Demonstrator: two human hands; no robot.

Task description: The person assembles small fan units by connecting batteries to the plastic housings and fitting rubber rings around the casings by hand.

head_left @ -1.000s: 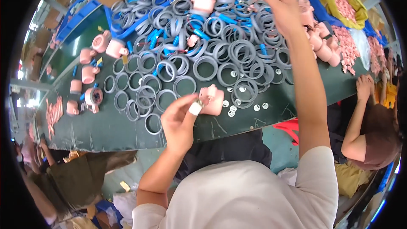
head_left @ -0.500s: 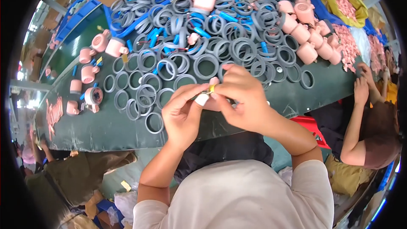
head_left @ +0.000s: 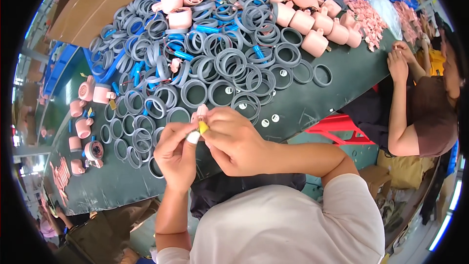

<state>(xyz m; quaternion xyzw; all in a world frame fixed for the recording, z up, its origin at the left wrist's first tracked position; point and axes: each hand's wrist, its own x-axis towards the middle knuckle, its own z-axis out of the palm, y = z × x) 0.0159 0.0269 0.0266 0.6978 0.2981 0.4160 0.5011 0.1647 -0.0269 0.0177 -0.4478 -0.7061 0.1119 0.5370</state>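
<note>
My left hand [head_left: 175, 154] and my right hand [head_left: 237, 139] meet over the front edge of the dark green table, fingertips pinched together. Between them is a small pink part [head_left: 201, 111], mostly hidden by the fingers. Something yellow [head_left: 202, 127] shows at the right fingertips, and something white [head_left: 193, 137] covers the tip of my left thumb; I cannot tell whether these are finger wraps or pieces being held. Just beyond the hands lie many loose grey rings [head_left: 194, 93], some overlapping.
Pink fan-like housings [head_left: 313, 43] cluster at the far right, with others [head_left: 102, 94] on the left. Blue battery cells [head_left: 183, 55] lie among the rings. Small pink pieces [head_left: 364, 19] are heaped far right. A cardboard box [head_left: 93, 12] stands far left. A co-worker [head_left: 422, 102] sits at right beside a red stool [head_left: 339, 127].
My view has turned, so the table and its contents appear shifted left and tilted. Both hands stay pinched together around the pink part; white round discs by the rings now show more plainly.
</note>
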